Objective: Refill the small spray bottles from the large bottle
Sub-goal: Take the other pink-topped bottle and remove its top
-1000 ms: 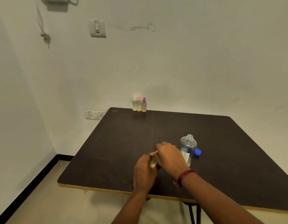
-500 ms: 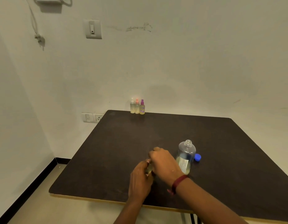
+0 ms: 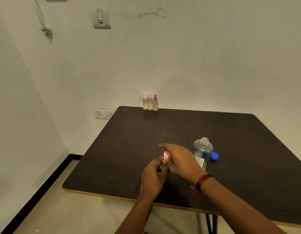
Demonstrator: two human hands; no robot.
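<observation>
My left hand grips a small spray bottle standing near the front of the dark table. Its pale pink spray top shows between my hands. My right hand lies over that top with its fingers stretched to the left and the thumb side against the cap. The large clear bottle stands uncapped just right of my right hand, with a little liquid in it. Its blue cap lies on the table at its right side.
Three small spray bottles with white, orange and purple tops stand in a row at the table's far edge against the wall. A wall socket sits left of the table. The table's front edge is close to my forearms.
The pink spray top has come into sight between my hands; before, my right hand covered it. Both hands stay at the same small bottle. The camera shifted slightly.
</observation>
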